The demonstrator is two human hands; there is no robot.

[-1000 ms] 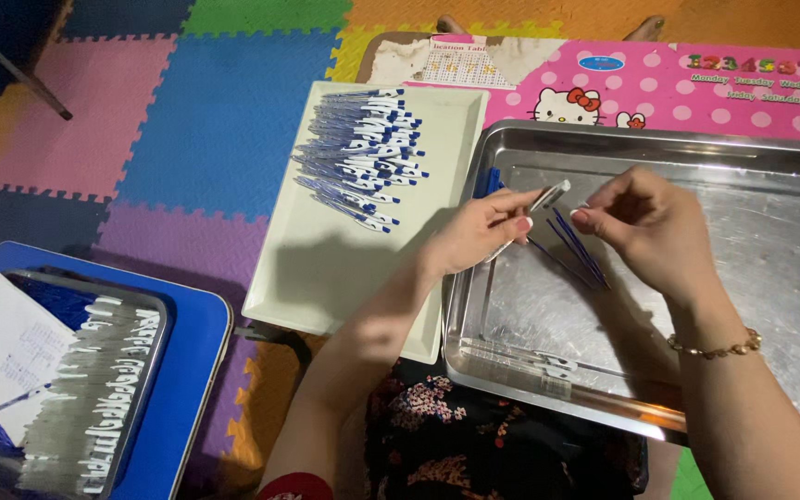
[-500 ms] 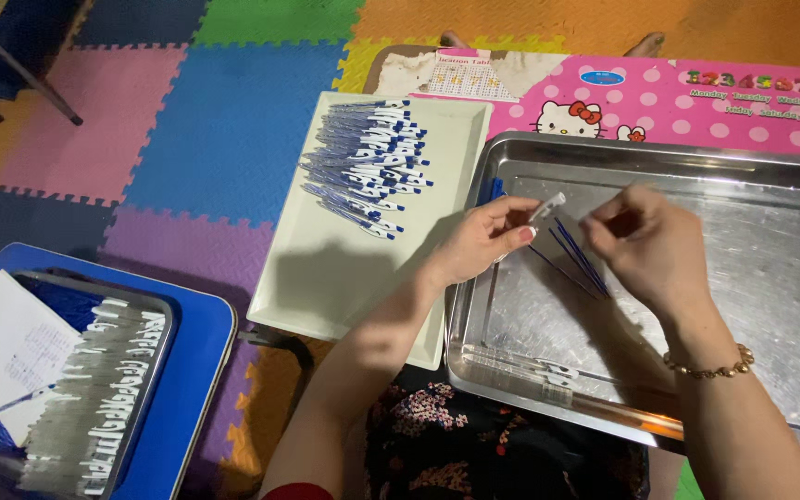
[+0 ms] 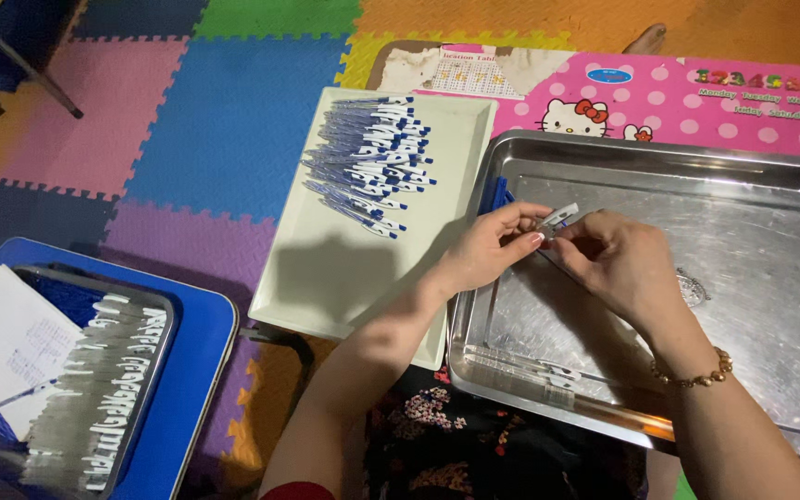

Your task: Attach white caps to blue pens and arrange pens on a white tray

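My left hand (image 3: 493, 248) and my right hand (image 3: 615, 259) meet over the left part of a steel tray (image 3: 770, 185). Together they pinch a slim pen (image 3: 559, 218) with a white end that sticks out above the fingers. The rest of the pen is hidden by my hands. A blue piece (image 3: 493, 196) lies at the tray's left rim, just beyond my left hand. A few pens (image 3: 548, 374) rest along the tray's near edge.
A cream tray (image 3: 326, 287) to the left holds a pile of blue and white pens (image 3: 372, 162). At the lower left, a blue table (image 3: 198, 370) carries a dark tray of white pen parts (image 3: 108, 389) and a paper sheet (image 3: 2, 343). Foam mats cover the floor.
Both hands have drawn closer together around the pen, and the loose blue pens seen under them in the tray are now hidden.
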